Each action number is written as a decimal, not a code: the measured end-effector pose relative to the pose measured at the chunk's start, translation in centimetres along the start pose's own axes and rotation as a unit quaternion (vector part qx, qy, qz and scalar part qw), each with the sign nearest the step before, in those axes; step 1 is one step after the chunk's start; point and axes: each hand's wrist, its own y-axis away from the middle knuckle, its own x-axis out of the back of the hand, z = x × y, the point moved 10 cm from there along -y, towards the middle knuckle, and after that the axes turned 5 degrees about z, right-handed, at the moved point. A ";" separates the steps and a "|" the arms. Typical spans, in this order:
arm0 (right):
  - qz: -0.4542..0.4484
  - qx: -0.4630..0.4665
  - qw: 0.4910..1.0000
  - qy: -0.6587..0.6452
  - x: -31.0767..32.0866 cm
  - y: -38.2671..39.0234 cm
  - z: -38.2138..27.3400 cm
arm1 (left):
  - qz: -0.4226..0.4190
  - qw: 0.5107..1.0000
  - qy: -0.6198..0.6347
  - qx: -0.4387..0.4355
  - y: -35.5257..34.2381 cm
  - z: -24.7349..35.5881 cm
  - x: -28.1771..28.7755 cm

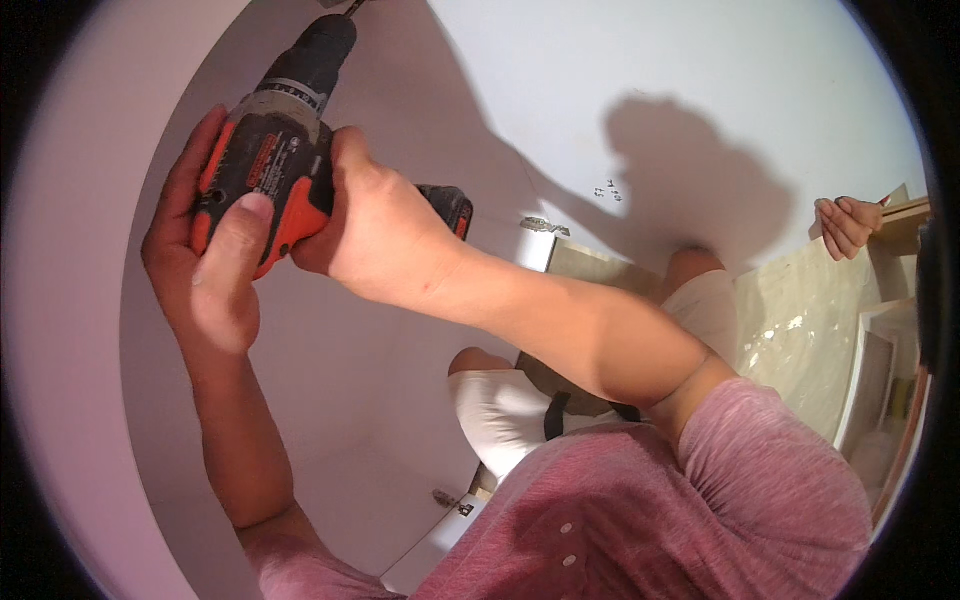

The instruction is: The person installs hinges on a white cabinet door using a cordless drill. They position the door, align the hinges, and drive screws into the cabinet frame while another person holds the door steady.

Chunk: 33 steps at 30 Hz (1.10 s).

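A black and orange-red cordless drill (265, 180) is held up at the upper left, its chuck pointing up and away. The drill bit (353, 8) reaches something at the top edge of the picture; I cannot make out whether it touches. My left hand (215, 250) cups the drill's rear body from the left, with the thumb lying along its back. Wrapped round the grip, my right hand (375, 225) holds it from the right, its trigger finger hidden. The black battery (450, 210) shows behind my right wrist.
Pale panels (390, 90) surround the drill, with a white wall (560, 60) at the upper right carrying a shadow and small marks. Metal hinges (545, 226) sit on panel edges. Another person's hand (848, 228) is at the far right beside a wooden edge (905, 215).
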 end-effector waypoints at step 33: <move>-0.002 -0.014 0.997 -0.081 -3.1 -1.5 0.5 | -0.049 0.990 -0.118 -0.053 -2.0 -0.8 2.2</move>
